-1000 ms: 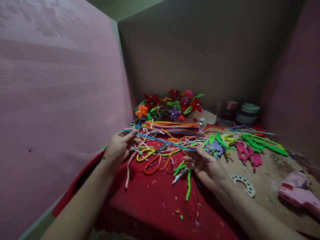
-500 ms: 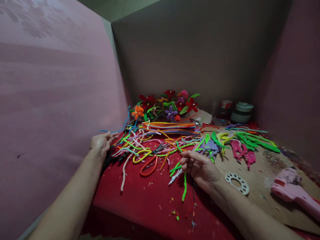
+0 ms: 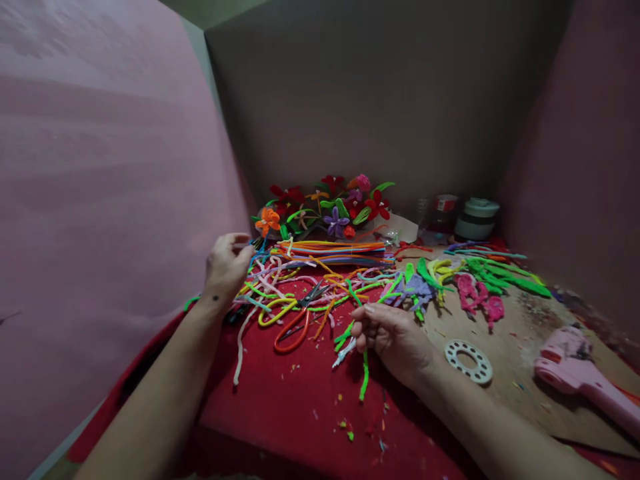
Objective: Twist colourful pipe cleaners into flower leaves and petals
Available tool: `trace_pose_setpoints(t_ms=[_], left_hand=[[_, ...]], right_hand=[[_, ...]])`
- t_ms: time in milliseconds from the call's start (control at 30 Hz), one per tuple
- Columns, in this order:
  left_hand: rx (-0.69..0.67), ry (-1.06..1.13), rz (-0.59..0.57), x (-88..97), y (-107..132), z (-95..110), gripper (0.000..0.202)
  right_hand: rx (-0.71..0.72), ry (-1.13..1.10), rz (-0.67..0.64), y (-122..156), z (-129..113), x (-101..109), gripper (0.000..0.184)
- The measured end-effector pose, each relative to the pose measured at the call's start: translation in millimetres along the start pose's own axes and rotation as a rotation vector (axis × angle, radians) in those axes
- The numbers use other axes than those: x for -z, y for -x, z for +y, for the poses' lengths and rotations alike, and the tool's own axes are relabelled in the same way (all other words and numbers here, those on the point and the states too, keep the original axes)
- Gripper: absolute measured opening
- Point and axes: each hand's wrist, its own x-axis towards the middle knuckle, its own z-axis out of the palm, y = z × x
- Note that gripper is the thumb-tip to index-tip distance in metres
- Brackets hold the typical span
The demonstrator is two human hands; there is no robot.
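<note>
My right hand [image 3: 393, 340] is closed, its fingertips pinching a bright green pipe cleaner [image 3: 364, 380]; one end sticks up past the fingers and the other hangs below. Just left of it lies a short white-tipped piece [image 3: 344, 353]. My left hand [image 3: 226, 267] is raised at the left edge of the pile, thumb and forefinger apart, and nothing shows between them. Close to its fingertips is a blue pipe cleaner [image 3: 259, 253]. Between the hands, scissors [image 3: 293, 330] with one yellow and one red handle lie on the red cloth [image 3: 280, 413].
Pipe-cleaner flowers [image 3: 335, 220] stand at the back, behind a bundle of straight pipe cleaners [image 3: 340, 250]. On the brown board [image 3: 480, 427] are a white ring with holes [image 3: 455, 347], green strips [image 3: 500, 273] and a pink glue gun [image 3: 570, 367]. A lidded jar [image 3: 477, 220] stands behind.
My left hand has moved right and up, toward the pile and the blue pipe cleaner. My right hand keeps its hold on the green pipe cleaner. The view has shifted slightly.
</note>
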Motion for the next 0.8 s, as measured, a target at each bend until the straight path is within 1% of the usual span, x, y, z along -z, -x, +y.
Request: trace_pose_setpoints(t_ms=[67,133,233,267,333,433,533,633,800], left_hand=[[-0.170,-0.168,-0.102,-22.5,4,15,0.016],[-0.285,-0.327,-0.265,-45.8,7,26,0.015],[-0.365,-0.581,-0.492,-78.9,7,32,0.023],[-0.378,-0.614,-0.542,-88.9,7,31,0.024],[-0.402,-0.642,-0.605,-107.1,7,27,0.024],[-0.439,-0.658,-0.636,-129.0,8,15,0.029],[-0.479,-0.678,-0.650,-142.5,10,2,0.028],[-0.513,-0.686,-0.662,-146.9,12,-7,0.023],[-0.526,-0.676,-0.634,-143.6,14,-18,0.021]], right_hand=[[-0.014,0.053,-0.018,2,1,-2,0.021],[-0.026,0.130,-0.051,5,2,-4,0.024],[-0.003,0.273,-0.130,8,4,-5,0.026],[0.010,0.318,-0.155,9,5,-5,0.028],[0.020,0.402,-0.193,10,5,-6,0.031],[0.018,0.486,-0.225,11,3,-8,0.033],[-0.019,0.532,-0.246,12,1,-11,0.035],[-0.069,0.584,-0.294,12,0,-11,0.037],[-0.084,0.607,-0.346,14,4,-10,0.040]])
